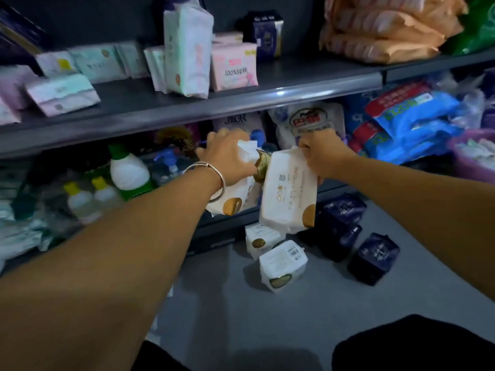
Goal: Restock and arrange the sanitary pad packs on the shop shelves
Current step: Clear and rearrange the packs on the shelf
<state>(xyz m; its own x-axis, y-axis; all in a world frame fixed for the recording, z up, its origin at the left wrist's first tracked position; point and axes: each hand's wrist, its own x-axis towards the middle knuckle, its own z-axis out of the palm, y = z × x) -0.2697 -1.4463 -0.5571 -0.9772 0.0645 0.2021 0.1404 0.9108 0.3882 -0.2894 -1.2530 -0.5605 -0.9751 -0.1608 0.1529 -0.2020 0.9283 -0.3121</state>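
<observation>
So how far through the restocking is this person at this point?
Partway. Some packs already stand on the upper shelf. The left hand and right hand each grip a white pack at the lower shelf. Left: two white packs and several dark blue packs on the floor.

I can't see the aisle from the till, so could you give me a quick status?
Left hand grips one white pack, right hand another. More white packs and navy packs on the floor. Nothing blocking.
</observation>
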